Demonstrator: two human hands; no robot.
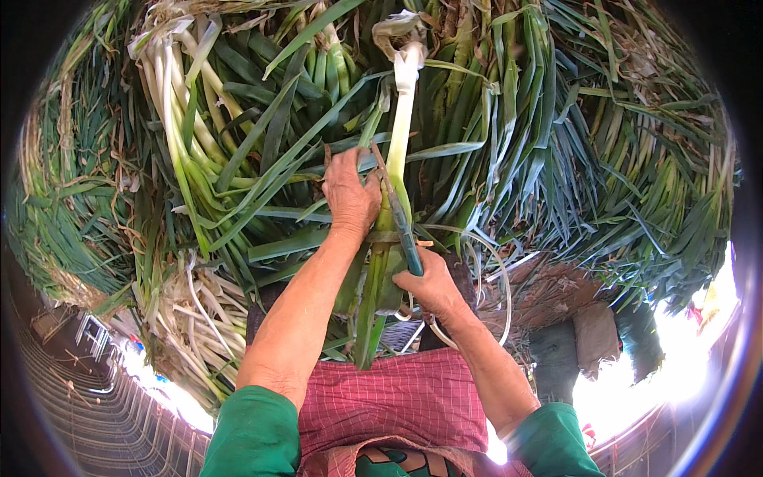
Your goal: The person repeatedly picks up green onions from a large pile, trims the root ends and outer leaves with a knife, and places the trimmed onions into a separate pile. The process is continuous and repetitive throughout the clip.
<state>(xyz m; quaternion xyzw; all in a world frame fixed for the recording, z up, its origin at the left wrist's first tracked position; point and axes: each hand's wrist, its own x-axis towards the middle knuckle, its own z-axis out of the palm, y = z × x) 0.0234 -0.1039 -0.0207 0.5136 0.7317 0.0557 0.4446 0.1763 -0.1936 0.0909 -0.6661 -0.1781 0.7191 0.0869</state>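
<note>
A green onion stalk with a white shaft and peeled skin at its root end lies lengthwise before me, its leaves running down to my lap. My left hand is on the leaves at the stalk's left side; its fingertips are partly hidden, and whether they grip is unclear. In my right hand is the green handle of a narrow, rusty-looking knife, its blade slanting up-left along the stalk. A dark band crosses the leaves between my forearms.
Piled green onions surround me at front and sides. White-shafted onions lie at upper left, more at lower left. A pale looped strap or tube hangs by my right wrist. A red checked apron covers my lap.
</note>
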